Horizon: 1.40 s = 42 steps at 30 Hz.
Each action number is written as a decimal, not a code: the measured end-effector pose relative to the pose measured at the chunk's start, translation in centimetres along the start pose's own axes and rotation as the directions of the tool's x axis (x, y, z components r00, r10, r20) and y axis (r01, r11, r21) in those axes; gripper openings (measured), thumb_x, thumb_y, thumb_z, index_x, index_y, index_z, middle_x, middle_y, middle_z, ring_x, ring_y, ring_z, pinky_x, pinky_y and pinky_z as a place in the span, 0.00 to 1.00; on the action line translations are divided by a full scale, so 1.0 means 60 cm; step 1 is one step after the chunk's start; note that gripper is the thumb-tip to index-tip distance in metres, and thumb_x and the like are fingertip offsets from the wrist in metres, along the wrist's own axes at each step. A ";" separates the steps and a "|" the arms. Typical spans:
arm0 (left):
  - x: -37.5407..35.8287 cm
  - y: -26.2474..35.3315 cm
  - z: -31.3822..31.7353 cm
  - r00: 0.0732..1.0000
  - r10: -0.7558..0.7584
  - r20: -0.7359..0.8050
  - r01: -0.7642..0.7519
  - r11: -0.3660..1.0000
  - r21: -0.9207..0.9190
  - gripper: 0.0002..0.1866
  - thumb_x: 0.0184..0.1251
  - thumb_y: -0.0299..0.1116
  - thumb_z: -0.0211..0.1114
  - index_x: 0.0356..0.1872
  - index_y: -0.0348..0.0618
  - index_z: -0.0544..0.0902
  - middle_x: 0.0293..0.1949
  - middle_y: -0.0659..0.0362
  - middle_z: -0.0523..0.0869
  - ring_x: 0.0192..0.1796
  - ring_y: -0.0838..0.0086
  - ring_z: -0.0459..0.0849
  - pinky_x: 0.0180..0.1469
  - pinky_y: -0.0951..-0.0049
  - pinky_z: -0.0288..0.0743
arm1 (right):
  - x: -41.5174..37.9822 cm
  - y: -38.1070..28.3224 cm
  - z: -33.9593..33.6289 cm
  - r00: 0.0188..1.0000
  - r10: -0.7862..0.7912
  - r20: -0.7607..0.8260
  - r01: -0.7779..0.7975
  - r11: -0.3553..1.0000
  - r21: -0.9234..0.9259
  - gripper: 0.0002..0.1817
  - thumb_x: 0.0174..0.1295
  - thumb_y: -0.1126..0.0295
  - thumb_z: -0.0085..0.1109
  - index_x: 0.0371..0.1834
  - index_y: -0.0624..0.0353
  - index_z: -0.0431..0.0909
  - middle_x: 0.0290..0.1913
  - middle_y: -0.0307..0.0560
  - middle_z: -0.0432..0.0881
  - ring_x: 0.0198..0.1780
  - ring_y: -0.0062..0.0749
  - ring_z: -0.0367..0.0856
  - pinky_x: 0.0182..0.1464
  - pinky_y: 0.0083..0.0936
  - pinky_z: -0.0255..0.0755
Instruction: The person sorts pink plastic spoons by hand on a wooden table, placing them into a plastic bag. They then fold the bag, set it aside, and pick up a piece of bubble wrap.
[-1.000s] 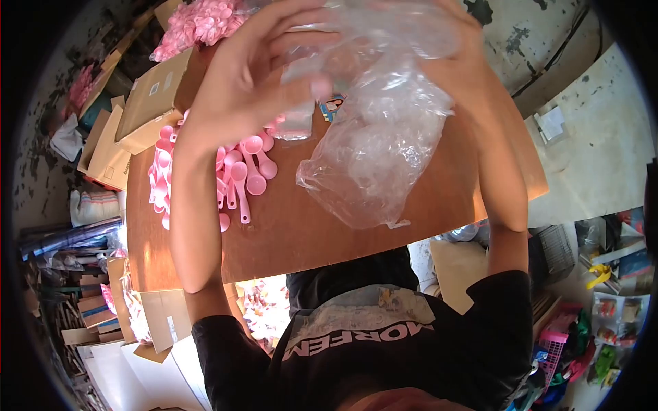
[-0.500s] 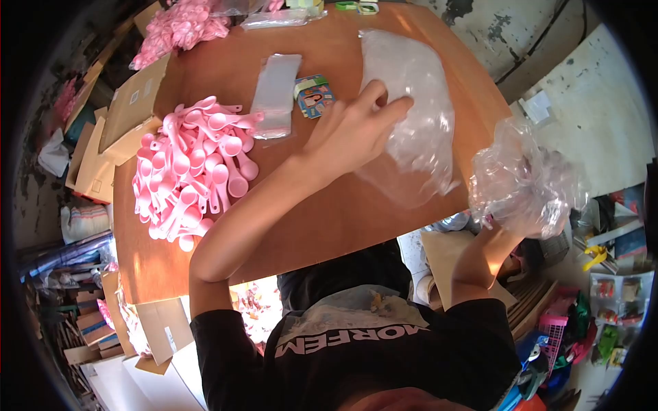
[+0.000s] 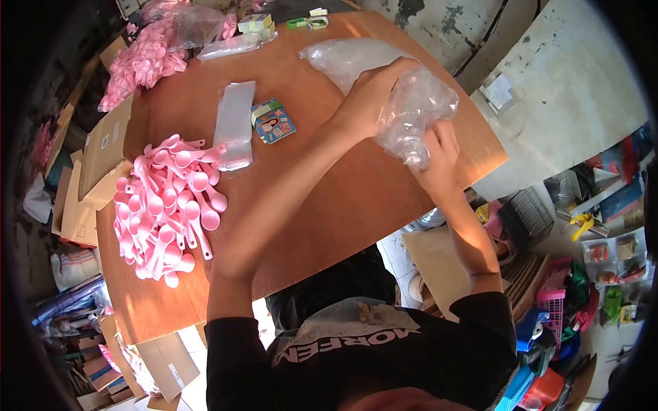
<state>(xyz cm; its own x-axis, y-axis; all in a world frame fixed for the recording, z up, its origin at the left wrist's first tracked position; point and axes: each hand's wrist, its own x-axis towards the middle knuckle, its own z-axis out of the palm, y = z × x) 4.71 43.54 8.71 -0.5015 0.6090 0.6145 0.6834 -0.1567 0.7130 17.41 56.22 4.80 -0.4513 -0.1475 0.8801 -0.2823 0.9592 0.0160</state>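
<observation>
My left hand (image 3: 384, 85) reaches across the table, its fingers curled over a crumpled clear plastic bag (image 3: 423, 99). My right hand (image 3: 441, 154) is closed round the near end of this bag, just below my left hand. Some fingertips are hidden by the bunched plastic. Behind them, a large clear plastic bag (image 3: 346, 56) lies on the table and passes under my left wrist. To the left of my left forearm are a small stack of blue picture cards (image 3: 273, 123) with a green band, flat clear sleeves (image 3: 234, 127) and a heap of pink spoons (image 3: 168, 205).
The brown table (image 3: 322, 198) spans the middle. More pink pieces in plastic (image 3: 147, 58) pile up at its far left, near banded card stacks (image 3: 255, 24). A cardboard box (image 3: 106, 154) stands at the left edge. Baskets and clutter (image 3: 552, 301) fill the floor at right.
My right hand has brought the crumpled bag from beyond the table's right edge in over the table. My left hand has met it there. The view has shifted slightly.
</observation>
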 end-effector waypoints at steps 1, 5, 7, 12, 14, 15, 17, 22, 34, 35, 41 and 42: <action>-0.001 -0.005 -0.001 0.999 0.029 0.024 -0.027 0.995 -0.095 0.14 0.73 0.25 0.53 0.56 0.41 0.78 0.45 0.54 0.85 0.47 0.73 0.81 0.48 0.70 0.75 | 0.005 -0.001 0.000 0.991 0.015 0.134 -0.014 1.000 -0.012 0.19 0.36 0.76 0.69 0.36 0.66 0.78 0.48 0.50 0.79 0.46 0.49 0.78 0.35 0.36 0.77; -0.010 -0.014 0.002 0.994 0.080 0.074 -0.066 0.983 -0.174 0.16 0.71 0.24 0.53 0.56 0.42 0.79 0.50 0.54 0.84 0.50 0.74 0.80 0.51 0.73 0.74 | 0.009 0.006 0.023 0.964 0.110 0.241 -0.089 0.991 -0.097 0.20 0.36 0.76 0.67 0.38 0.65 0.80 0.49 0.47 0.81 0.47 0.49 0.79 0.35 0.37 0.77; -0.021 -0.016 0.006 0.993 0.089 0.078 -0.084 0.994 -0.064 0.17 0.68 0.23 0.55 0.56 0.46 0.82 0.45 0.54 0.83 0.47 0.71 0.81 0.49 0.71 0.75 | 0.009 -0.001 0.038 0.836 0.307 0.455 -0.192 0.940 -0.282 0.19 0.38 0.75 0.67 0.40 0.64 0.81 0.47 0.49 0.82 0.46 0.49 0.81 0.34 0.38 0.77; -0.046 0.000 0.008 0.988 -0.019 0.151 0.009 0.998 0.068 0.20 0.64 0.22 0.57 0.54 0.55 0.83 0.35 0.54 0.79 0.40 0.62 0.80 0.45 0.64 0.75 | 0.026 -0.019 0.050 0.709 0.381 0.593 -0.287 0.925 -0.251 0.17 0.44 0.72 0.66 0.40 0.61 0.81 0.42 0.50 0.83 0.44 0.49 0.82 0.38 0.40 0.77; -0.054 0.000 0.016 0.989 0.061 0.138 -0.074 0.993 0.087 0.20 0.63 0.21 0.58 0.54 0.54 0.83 0.36 0.54 0.80 0.40 0.63 0.81 0.44 0.65 0.75 | 0.026 -0.014 0.052 0.751 0.351 0.559 -0.331 0.933 -0.141 0.16 0.46 0.71 0.67 0.41 0.60 0.80 0.40 0.50 0.83 0.44 0.47 0.82 0.40 0.40 0.77; -0.056 0.005 0.020 0.985 0.085 0.147 -0.097 0.992 0.077 0.20 0.63 0.22 0.59 0.55 0.52 0.82 0.36 0.53 0.80 0.40 0.62 0.81 0.45 0.65 0.75 | 0.014 0.004 0.060 0.733 0.422 0.534 -0.534 0.843 0.067 0.17 0.47 0.69 0.68 0.42 0.59 0.79 0.40 0.49 0.82 0.44 0.43 0.82 0.42 0.39 0.76; -0.060 0.016 0.020 0.989 0.080 0.122 -0.084 0.996 0.027 0.19 0.64 0.22 0.59 0.55 0.50 0.81 0.38 0.52 0.81 0.40 0.62 0.82 0.45 0.66 0.75 | -0.004 0.059 0.075 0.730 0.404 0.551 -0.605 0.757 0.246 0.21 0.58 0.59 0.67 0.50 0.57 0.76 0.44 0.47 0.80 0.47 0.37 0.79 0.46 0.35 0.74; -0.072 0.000 0.062 0.996 0.081 -0.033 -0.086 0.983 -0.165 0.16 0.71 0.25 0.57 0.58 0.40 0.77 0.47 0.52 0.84 0.39 0.70 0.82 0.44 0.72 0.75 | 0.037 0.090 0.061 0.465 0.584 0.665 -0.526 -0.422 0.739 0.23 0.73 0.51 0.46 0.60 0.58 0.71 0.52 0.48 0.78 0.52 0.39 0.78 0.52 0.36 0.74; -0.048 0.115 0.030 0.963 0.017 -0.269 -0.001 0.998 0.060 0.09 0.71 0.33 0.60 0.46 0.40 0.78 0.28 0.50 0.82 0.25 0.66 0.80 0.28 0.66 0.72 | 0.105 0.022 -0.031 0.940 0.335 0.058 -0.339 0.905 0.258 0.17 0.63 0.71 0.54 0.53 0.67 0.73 0.54 0.55 0.74 0.55 0.50 0.73 0.57 0.35 0.67; -0.050 0.107 0.026 0.958 0.008 -0.287 0.038 0.987 0.158 0.08 0.68 0.33 0.62 0.43 0.41 0.79 0.30 0.49 0.80 0.28 0.59 0.79 0.31 0.63 0.73 | 0.107 0.016 -0.034 0.946 0.304 0.109 -0.316 0.942 0.116 0.22 0.56 0.70 0.58 0.54 0.66 0.74 0.55 0.57 0.73 0.57 0.56 0.70 0.60 0.42 0.65; -0.074 0.060 0.044 0.907 0.347 -0.241 -0.329 0.938 0.112 0.03 0.67 0.25 0.60 0.38 0.38 0.78 0.35 0.50 0.75 0.36 0.56 0.77 0.39 0.63 0.73 | 0.104 0.011 -0.023 0.790 0.393 0.471 -0.096 0.838 -0.538 0.28 0.53 0.63 0.62 0.59 0.57 0.75 0.73 0.49 0.62 0.67 0.57 0.63 0.65 0.61 0.60; -0.081 0.056 0.046 0.907 0.345 -0.240 -0.328 0.938 0.112 0.03 0.67 0.25 0.60 0.38 0.38 0.78 0.35 0.50 0.75 0.36 0.56 0.77 0.39 0.63 0.73 | 0.113 0.020 -0.015 0.686 0.478 0.548 -0.053 0.784 -0.619 0.29 0.53 0.62 0.64 0.61 0.53 0.76 0.75 0.45 0.59 0.69 0.56 0.62 0.64 0.65 0.60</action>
<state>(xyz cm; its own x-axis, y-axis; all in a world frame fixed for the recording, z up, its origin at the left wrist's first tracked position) 10.89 42.23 7.17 -0.3465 0.3116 0.8848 0.8646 -0.2597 0.4301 14.79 56.57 11.20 -0.9084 0.2256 0.3520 0.3263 0.9089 0.2595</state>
